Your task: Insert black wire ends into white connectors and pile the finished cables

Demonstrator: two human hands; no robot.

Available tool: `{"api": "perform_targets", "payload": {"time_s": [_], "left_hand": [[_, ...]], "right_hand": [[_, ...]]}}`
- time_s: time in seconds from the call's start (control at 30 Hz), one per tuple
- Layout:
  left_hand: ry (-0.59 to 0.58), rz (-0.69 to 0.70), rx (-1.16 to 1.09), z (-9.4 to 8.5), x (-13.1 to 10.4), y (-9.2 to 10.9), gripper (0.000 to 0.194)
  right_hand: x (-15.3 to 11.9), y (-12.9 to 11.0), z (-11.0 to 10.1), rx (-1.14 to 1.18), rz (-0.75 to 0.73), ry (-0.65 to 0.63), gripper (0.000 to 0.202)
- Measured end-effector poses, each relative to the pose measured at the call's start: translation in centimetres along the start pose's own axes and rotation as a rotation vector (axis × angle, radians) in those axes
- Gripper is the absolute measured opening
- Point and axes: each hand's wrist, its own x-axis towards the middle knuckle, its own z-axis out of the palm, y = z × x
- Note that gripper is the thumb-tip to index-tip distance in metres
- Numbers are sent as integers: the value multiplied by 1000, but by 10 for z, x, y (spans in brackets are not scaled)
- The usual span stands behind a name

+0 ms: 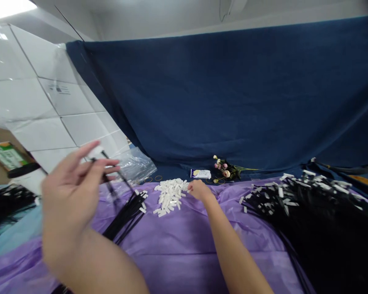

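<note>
My left hand [76, 183] is raised at the left, blurred, with its fingers closed on thin black cords [119, 173] that hang down. Below it lies a bundle of black cords [125, 216] with white tips on the purple cloth [178, 245]. A pile of small white pieces [170, 196] sits in the middle. At the pile's right edge, my right hand [198, 190] has its fingers pressed together against the white pieces; whether it grips one is hidden.
A large heap of black cords with white tips [313, 212] covers the right side. Behind are a small white packet [200, 174], artificial flowers [225, 169] and a blue curtain [217, 98]. White boxes [27, 98] and clear plastic [135, 163] stand left.
</note>
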Motion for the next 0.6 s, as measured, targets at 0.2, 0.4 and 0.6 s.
{"api": "perform_targets", "payload": {"time_s": [0.2,0.4,0.6], "left_hand": [[-411,-113,-144,49,0,11,37],[-552,-118,-170,65,1,4,42],[-650,-164,-328,67,-3,11,31]], "right_hand": [[0,-3,12,-62,68,52,32],[-1,1,4,54,17,98,32],[-17,-1,-51,333,-196,278,23]]}}
